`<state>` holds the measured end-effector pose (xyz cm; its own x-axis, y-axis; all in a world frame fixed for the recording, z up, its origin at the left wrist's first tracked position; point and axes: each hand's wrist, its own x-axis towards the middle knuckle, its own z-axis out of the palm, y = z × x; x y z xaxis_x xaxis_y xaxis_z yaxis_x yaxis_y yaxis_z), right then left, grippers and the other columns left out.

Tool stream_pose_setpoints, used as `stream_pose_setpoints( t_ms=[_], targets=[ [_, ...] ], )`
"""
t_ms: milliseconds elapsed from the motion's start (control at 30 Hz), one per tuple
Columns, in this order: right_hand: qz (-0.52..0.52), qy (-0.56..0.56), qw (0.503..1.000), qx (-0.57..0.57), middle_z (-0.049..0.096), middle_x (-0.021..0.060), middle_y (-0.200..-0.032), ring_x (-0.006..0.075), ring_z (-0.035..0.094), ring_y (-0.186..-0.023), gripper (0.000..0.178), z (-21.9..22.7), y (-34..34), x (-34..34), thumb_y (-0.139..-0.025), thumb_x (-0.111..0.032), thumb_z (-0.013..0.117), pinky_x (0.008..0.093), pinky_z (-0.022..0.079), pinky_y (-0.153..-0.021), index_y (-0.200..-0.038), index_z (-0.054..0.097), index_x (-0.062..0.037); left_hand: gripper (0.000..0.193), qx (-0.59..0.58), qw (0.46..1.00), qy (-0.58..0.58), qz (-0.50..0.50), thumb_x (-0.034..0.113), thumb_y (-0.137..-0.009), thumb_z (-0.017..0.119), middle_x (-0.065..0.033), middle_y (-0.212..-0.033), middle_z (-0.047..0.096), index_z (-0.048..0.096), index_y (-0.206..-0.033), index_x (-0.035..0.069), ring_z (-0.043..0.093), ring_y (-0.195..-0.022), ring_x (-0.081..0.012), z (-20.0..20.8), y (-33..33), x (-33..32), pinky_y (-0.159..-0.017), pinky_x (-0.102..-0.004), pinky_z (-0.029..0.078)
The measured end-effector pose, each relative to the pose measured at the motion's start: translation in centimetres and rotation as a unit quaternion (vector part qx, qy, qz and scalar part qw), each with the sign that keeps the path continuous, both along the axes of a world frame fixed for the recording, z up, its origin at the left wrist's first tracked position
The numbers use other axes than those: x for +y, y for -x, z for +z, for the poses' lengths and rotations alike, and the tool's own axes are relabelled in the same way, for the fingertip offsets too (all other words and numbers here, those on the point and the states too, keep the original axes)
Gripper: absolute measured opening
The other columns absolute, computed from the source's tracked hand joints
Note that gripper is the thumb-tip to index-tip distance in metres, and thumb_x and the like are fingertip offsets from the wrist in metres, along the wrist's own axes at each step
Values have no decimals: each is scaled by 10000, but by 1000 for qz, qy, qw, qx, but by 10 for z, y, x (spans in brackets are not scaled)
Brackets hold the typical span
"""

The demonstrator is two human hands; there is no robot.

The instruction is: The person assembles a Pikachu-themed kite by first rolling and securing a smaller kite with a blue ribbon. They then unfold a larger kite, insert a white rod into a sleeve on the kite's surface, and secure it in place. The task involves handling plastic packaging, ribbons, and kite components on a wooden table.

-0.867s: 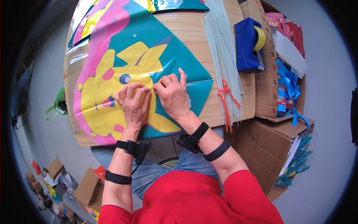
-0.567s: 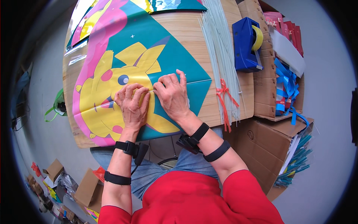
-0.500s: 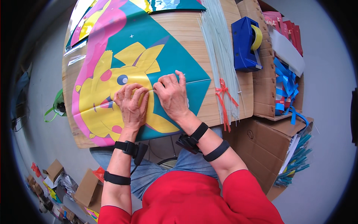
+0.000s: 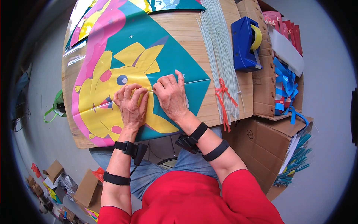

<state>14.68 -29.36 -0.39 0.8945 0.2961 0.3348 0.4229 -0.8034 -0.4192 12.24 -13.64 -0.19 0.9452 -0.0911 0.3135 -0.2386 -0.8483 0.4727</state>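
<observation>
Head view: a large, thin, glossy diamond-like sheet (image 4: 182,56), printed in teal, pink and yellow with a big-eared cartoon creature, lies spread on a pale wooden table (image 4: 207,112), its near edge close to the table's near rim and a teal corner pointing right. A thin whitish rod-like line (image 4: 150,90) runs across it, from the pink side to that corner. Both bare hands meet over the middle of this line, just apart: the left hand (image 4: 130,106) has its thumb and fingers drawn together on it, and the right hand (image 4: 171,95) pinches it just beside, the index finger raised clear. What exactly lies between the fingertips is partly hidden. To the right lies a loose bundle of slender pale sticks (image 4: 218,48), with a red plastic ribbon (image 4: 222,89) knotted around its near end; beyond it stands a blue tape dispenser (image 4: 243,48) with a yellow roll. For this pinching along the line, a light, even grip from both sides would seem best, the hands close together so that the slim strip cannot bow. The wrists could rest lightly enough not to drag or wrinkle the slippery film, and the line is best held straight toward the corner, since a sideways pull might crease the print.
</observation>
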Motion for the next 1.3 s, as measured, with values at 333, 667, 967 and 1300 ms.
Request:
stream_pose_setpoints(
  t_ms=[333,667,967,1300],
  targets=[
    [2,-3,1000,8,592,36,-909,232,567,-961,89,2,0,-1,-798,-96,693,532,324,-1067,-837,613,-95,126,3,1000,1,-1,151,-837,705,-31,-1072,590,663,-956,144,509,-1111,-258,2,0,-1,-999,-433,304],
    [7,-36,999,19,576,51,-904,253,562,-958,66,3,-1,1,-807,-91,666,553,319,-1065,-827,604,-87,133,-11,1000,20,2,139,-818,705,-19,-1053,598,671,-947,142,517,-1077,-254,0,-1,1,-979,-428,309],
    [6,-32,999,37,584,35,-899,245,562,-958,74,5,-1,2,-800,-81,684,546,320,-1064,-836,623,-99,227,-5,999,34,16,112,-787,675,-45,-1076,588,639,-1010,134,514,-1096,-263,-2,0,3,-1000,-442,301],
    [6,-24,999,43,580,34,-910,247,557,-974,72,7,-2,1,-806,-102,687,535,317,-1074,-841,625,-99,132,-14,1000,19,3,158,-808,723,14,-1060,595,682,-933,174,509,-1093,-241,-4,0,3,-972,-445,293]
  ],
)
